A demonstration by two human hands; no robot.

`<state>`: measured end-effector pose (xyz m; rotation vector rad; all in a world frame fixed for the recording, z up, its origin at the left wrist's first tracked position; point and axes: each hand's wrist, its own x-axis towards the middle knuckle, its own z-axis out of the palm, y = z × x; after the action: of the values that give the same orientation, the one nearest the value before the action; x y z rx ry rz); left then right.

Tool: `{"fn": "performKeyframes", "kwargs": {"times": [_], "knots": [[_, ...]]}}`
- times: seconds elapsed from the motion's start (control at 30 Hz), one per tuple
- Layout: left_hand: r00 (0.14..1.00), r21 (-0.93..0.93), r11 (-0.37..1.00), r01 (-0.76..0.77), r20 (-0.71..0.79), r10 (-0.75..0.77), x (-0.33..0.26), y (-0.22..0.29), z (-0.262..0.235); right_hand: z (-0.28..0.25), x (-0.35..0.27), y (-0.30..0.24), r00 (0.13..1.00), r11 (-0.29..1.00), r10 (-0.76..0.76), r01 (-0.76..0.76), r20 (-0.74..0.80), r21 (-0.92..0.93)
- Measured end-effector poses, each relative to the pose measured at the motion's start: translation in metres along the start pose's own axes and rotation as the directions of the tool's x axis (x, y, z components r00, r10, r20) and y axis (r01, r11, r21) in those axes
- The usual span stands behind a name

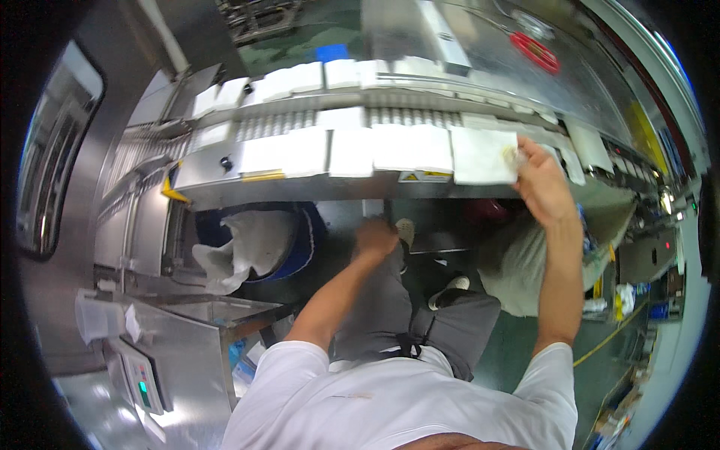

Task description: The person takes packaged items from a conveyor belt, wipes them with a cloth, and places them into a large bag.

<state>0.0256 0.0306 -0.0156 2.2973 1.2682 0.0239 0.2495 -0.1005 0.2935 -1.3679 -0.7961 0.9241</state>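
My right hand [541, 180] is raised to the conveyor and grips the right edge of a white flat pack [484, 156], the rightmost of a row of white packs [352, 150] lying side by side on the steel conveyor [217, 166]. A second row of white packs [300, 79] runs on the far lane. My left hand [375, 237] hangs lower, below the conveyor's front edge, closed into a fist with nothing visible in it.
A blue bin lined with a white bag [255, 244] stands under the conveyor on the left. Another bagged bin [517, 262] is at the right. A steel box with a scale [142, 382] sits at my lower left. The floor is green.
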Motion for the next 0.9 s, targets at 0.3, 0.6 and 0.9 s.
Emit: {"fn": "performKeyframes", "kwargs": {"times": [0.3,0.6,0.9], "knots": [[0.996,0.009,0.999,-0.034,-0.084,0.034,0.011,-0.011,0.013,0.060,0.193,0.031,0.983,0.975,0.131,-0.104,0.128,-0.198],[0.994,-0.018,1.000,0.000,-0.112,-0.002,0.004,-0.014,0.019,0.039,0.200,0.035,0.960,0.092,-0.139,0.257,0.243,-0.962],[0.999,0.022,1.000,-0.016,-0.051,0.017,0.012,-0.002,0.012,0.148,0.209,0.031,0.931,0.225,-0.061,0.365,0.361,-0.904]]}}
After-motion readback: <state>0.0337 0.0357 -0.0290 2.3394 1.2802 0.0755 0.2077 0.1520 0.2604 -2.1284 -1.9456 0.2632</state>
